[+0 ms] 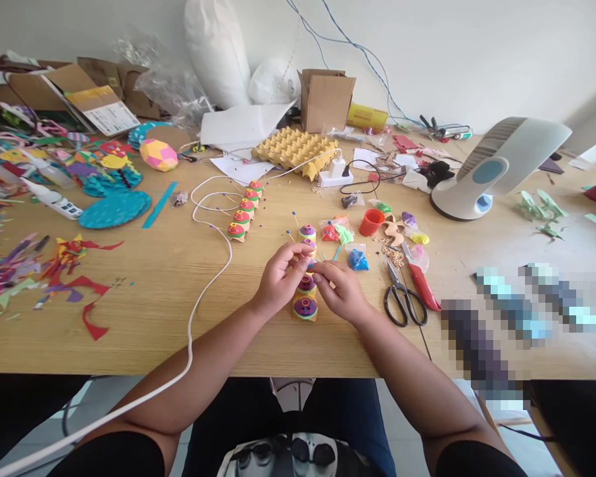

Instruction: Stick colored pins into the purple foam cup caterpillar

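My left hand (279,278) and my right hand (342,290) meet over a row of small egg-carton cups (305,308) topped with purple, green and pink foam discs. Both hands have their fingers pinched together on one of these cups in the middle of the row; the cup itself is mostly hidden. One finished cup (307,232) stands just beyond the hands. A second row of similar cups (245,209) with red and green tops lies further back to the left. Pins with coloured heads (295,215) stick out near the cups.
Black-handled scissors (402,298) and a red-handled cutter (421,281) lie right of my hands. Small bags of coloured bits (357,257) and a red cup (371,222) lie behind. A white cable (206,285) crosses the wooden table (179,344). A desk fan (491,169) stands right; foam scraps (74,265) lie left.
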Tool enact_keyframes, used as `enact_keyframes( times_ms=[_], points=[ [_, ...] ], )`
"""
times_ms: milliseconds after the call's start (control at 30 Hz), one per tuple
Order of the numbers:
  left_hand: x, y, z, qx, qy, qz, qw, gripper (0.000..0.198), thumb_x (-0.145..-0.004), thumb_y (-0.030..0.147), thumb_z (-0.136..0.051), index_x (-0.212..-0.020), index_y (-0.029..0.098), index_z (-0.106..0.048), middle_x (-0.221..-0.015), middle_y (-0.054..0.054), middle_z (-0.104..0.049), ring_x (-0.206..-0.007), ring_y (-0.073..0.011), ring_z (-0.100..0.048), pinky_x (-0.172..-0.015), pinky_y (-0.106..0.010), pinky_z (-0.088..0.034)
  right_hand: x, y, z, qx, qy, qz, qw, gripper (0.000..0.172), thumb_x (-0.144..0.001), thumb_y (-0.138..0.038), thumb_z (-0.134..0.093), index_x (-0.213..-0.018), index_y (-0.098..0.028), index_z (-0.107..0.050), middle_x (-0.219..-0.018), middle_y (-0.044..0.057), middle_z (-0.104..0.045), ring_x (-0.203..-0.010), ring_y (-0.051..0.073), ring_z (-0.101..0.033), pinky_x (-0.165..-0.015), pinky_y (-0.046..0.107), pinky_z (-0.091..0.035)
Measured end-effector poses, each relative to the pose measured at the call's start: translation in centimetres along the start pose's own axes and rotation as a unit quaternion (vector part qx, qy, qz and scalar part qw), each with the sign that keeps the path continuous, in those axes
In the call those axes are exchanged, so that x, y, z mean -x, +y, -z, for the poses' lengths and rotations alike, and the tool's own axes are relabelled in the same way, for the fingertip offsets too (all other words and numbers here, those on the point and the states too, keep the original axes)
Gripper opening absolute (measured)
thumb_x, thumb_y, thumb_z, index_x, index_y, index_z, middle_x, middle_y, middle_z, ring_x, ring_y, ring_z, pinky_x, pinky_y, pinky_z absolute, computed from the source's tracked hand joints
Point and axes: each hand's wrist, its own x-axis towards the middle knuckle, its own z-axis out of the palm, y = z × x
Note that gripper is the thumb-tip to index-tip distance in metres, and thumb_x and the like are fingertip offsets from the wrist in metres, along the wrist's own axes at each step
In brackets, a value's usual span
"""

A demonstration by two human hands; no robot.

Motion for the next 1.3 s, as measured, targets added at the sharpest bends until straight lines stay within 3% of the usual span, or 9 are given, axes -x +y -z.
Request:
enact_keyframes(
  times_ms=[233, 433, 567, 767, 867, 1067, 1300],
  points=[
    [0.1, -0.1, -0.1, -0.031, -0.025, -0.015, 0.999, 0.027, -0.095, 0.036, -0.062, -0.118, 0.022, -0.064, -0.107, -0.007, -0.065, -0.092, -0.0161, -0.063, -0.077, -0.027, -0.051, -0.3, -0.2, -0.2, -0.236, -0.017, -0.141, 0.961, 0.04, -0.097, -0.053, -0.054, -0.078, -0.019, -0.064, -0.074, 0.004, -0.065, -0.071, 0.016, -0.06, -0.068, 0.029, -0.048],
    [0.2, 0.2, 0.0, -0.016, -0.032, -0.013, 0.999, 0.026, -0.1, 0.036, -0.053, -0.118, 0.021, -0.064, -0.108, -0.008, -0.066, -0.094, -0.017, -0.064, -0.079, -0.029, -0.053, -0.4, 0.0, -0.3, -0.327, -0.01, -0.203, 0.923, 0.04, -0.089, -0.055, -0.065, -0.071, -0.019, -0.067, -0.068, 0.002, -0.064, -0.063, 0.013, -0.053, -0.061, 0.027, -0.042],
    [0.1, 0.6, 0.3, -0.084, -0.041, -0.088, 0.992, 0.02, -0.098, 0.031, -0.057, -0.111, 0.02, -0.067, -0.105, -0.008, -0.066, -0.093, -0.0169, -0.063, -0.08, -0.03, -0.052, -0.3, 0.2, -0.1, -0.343, 0.018, -0.226, 0.912, 0.041, -0.088, -0.055, -0.065, -0.068, -0.019, -0.066, -0.063, 0.0, -0.06, -0.059, 0.012, -0.047, -0.06, 0.027, -0.039],
    [-0.2, 0.8, 0.7, -0.229, -0.025, -0.229, 0.946, 0.016, -0.09, 0.021, -0.067, -0.106, 0.022, -0.07, -0.095, -0.004, -0.069, -0.09, -0.0173, -0.062, -0.084, -0.035, -0.05, -0.3, 0.4, 0.1, -0.349, 0.014, -0.232, 0.908, 0.04, -0.087, -0.054, -0.066, -0.07, -0.018, -0.067, -0.064, 0.0, -0.057, -0.06, 0.011, -0.044, -0.059, 0.027, -0.037],
    [-0.3, 0.8, 0.9, -0.245, -0.014, -0.239, 0.939, 0.012, -0.091, 0.02, -0.067, -0.102, 0.023, -0.072, -0.092, -0.003, -0.069, -0.087, -0.0161, -0.062, -0.082, -0.033, -0.05, -0.4, 0.4, 0.2, -0.359, -0.001, -0.232, 0.904, 0.043, -0.089, -0.054, -0.064, -0.067, -0.017, -0.065, -0.064, 0.0, -0.055, -0.06, 0.011, -0.042, -0.059, 0.026, -0.036],
    [-0.3, 0.9, 0.8, -0.255, -0.025, -0.253, 0.933, 0.012, -0.09, 0.022, -0.069, -0.102, 0.022, -0.071, -0.091, -0.003, -0.069, -0.087, -0.0159, -0.062, -0.081, -0.032, -0.05, -0.3, 0.7, -0.1, -0.412, 0.039, -0.252, 0.875, 0.034, -0.079, -0.051, -0.077, -0.074, -0.019, -0.068, -0.062, -0.003, -0.054, -0.059, 0.009, -0.044, -0.059, 0.025, -0.037],
    [-0.5, 1.0, 1.0, -0.296, -0.027, -0.268, 0.916, 0.017, -0.089, 0.031, -0.072, -0.105, 0.025, -0.073, -0.091, -0.003, -0.071, -0.086, -0.018, -0.063, -0.079, -0.034, -0.05, -0.3, 0.9, -0.1, -0.38, 0.059, -0.275, 0.881, 0.038, -0.074, -0.055, -0.08, -0.07, -0.019, -0.067, -0.059, -0.003, -0.055, -0.058, 0.01, -0.044, -0.057, 0.025, -0.038]
  ],
)
